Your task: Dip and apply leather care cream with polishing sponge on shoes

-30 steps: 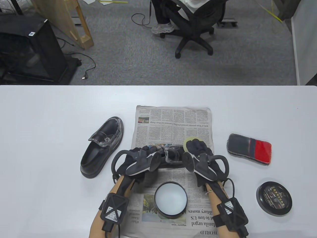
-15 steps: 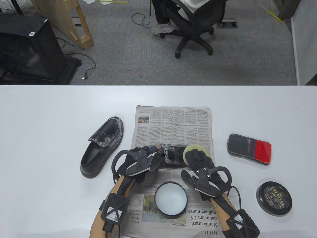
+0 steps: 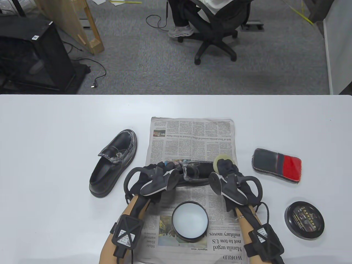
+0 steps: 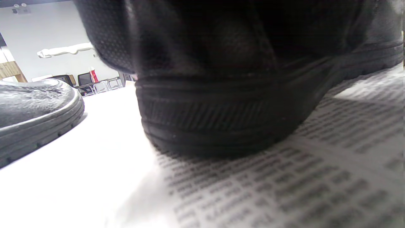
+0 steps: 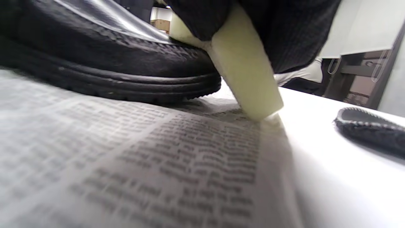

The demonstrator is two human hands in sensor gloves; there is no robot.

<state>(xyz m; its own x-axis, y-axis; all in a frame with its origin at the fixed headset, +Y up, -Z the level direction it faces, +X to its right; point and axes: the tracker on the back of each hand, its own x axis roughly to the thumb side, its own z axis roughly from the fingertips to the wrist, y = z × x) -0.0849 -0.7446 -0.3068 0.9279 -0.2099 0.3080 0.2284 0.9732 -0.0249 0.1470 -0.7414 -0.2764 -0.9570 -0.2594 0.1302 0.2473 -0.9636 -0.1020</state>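
Right hand (image 3: 229,172) has swung from the shoe's near side out to its toe, sponge (image 3: 220,160) with it; left hand (image 3: 154,176) and everything else unchanged. Sponge is pale yellow, gripped in the right fingers (image 5: 284,34), pressed on the toe of the shoe (image 3: 196,172); right wrist view shows its lower edge touching the newspaper (image 3: 192,132) just beside the toe. Shoe lies crosswise on the newspaper, sole down. Left hand grips its heel end; fingers wrapped over the heel, exact hold hidden in the left wrist view. Open cream tin (image 3: 189,222), white inside, sits on the newspaper near the hands, between the forearms. Second shoe (image 3: 114,163) on the bare table (image 3: 55,132) left of the newspaper, streaked white on the upper. Black-and-red cloth pad (image 3: 276,164) on the table right of the newspaper; tin lid (image 3: 304,220) nearer the front edge, apart from it.
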